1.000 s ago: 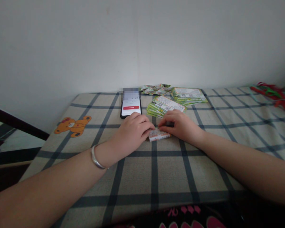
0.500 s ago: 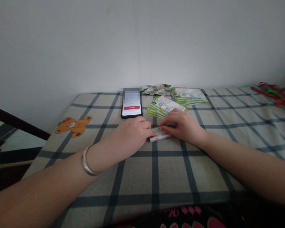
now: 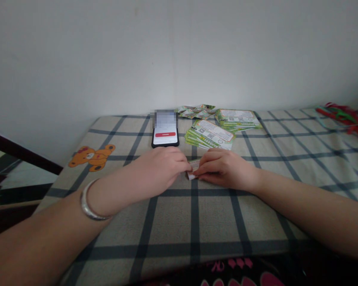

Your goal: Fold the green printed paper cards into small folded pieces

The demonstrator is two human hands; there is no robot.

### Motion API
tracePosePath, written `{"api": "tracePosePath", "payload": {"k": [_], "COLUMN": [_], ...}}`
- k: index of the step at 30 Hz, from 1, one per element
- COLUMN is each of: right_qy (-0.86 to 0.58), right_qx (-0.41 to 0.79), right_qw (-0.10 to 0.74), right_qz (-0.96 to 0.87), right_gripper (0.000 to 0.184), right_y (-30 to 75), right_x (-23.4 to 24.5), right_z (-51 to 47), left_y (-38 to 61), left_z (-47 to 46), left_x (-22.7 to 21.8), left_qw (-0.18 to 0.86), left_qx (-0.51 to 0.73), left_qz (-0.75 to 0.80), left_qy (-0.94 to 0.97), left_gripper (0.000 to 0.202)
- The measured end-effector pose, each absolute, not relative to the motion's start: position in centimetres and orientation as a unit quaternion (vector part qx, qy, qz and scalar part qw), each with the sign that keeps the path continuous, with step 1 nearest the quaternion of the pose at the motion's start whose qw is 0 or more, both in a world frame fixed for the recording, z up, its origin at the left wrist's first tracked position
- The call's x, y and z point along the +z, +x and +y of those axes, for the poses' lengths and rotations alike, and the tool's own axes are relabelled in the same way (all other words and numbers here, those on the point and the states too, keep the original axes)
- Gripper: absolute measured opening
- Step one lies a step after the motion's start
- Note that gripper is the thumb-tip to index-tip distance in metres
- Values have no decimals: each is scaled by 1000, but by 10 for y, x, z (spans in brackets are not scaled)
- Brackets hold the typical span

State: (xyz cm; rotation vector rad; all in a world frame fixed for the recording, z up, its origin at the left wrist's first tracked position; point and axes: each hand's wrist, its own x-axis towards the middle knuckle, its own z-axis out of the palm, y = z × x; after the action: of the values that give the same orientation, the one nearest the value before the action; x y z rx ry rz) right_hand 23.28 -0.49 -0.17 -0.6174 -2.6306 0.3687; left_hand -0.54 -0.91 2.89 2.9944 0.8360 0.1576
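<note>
A small printed paper card [image 3: 194, 163] lies on the checked cloth between my two hands, its right part covered by fingers. My left hand [image 3: 167, 167], with a silver bangle on the wrist, pinches its left edge. From the other side my right hand [image 3: 223, 169] presses closed fingers on the card's near right part. Just beyond sits a fanned stack of green-and-white printed cards [image 3: 210, 134]. Another stack of such cards [image 3: 238, 118] lies behind it to the right.
A phone [image 3: 165, 135] with a lit screen lies beyond my left hand. Several folded green paper pieces [image 3: 197, 112] rest against the wall [image 3: 179, 51]. A bear cutout [image 3: 92, 157] is at the left, a red and green bundle [image 3: 346, 119] at the far right.
My right hand has moved toward me and slightly left along the card, covering more of it. My left forearm has shifted a little left, its fingers staying at the card's edge.
</note>
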Motion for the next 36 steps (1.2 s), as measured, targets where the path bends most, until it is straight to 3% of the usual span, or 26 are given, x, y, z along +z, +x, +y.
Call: {"api": "tracePosePath", "payload": {"k": [11, 16, 28, 36], "right_qy": [-218, -211, -196, -190], "right_qx": [116, 99, -11, -3], "right_qw": [190, 190, 139, 137], "right_qz": [-950, -954, -971, -972], "right_gripper": [23, 23, 27, 27], "right_y": [234, 234, 238, 236], "right_x": [-2, -2, 4, 3], "right_z": [-4, -5, -10, -9], "left_y": [-18, -18, -9, -5], "left_z": [-13, -16, -26, -25], "left_x": [30, 28, 36, 38], "left_qw": [7, 2, 24, 49], "left_qx": [33, 48, 18, 1], "left_qz": [209, 177, 262, 239], "left_qy": [977, 983, 965, 970], "left_gripper": [52, 50, 34, 32]}}
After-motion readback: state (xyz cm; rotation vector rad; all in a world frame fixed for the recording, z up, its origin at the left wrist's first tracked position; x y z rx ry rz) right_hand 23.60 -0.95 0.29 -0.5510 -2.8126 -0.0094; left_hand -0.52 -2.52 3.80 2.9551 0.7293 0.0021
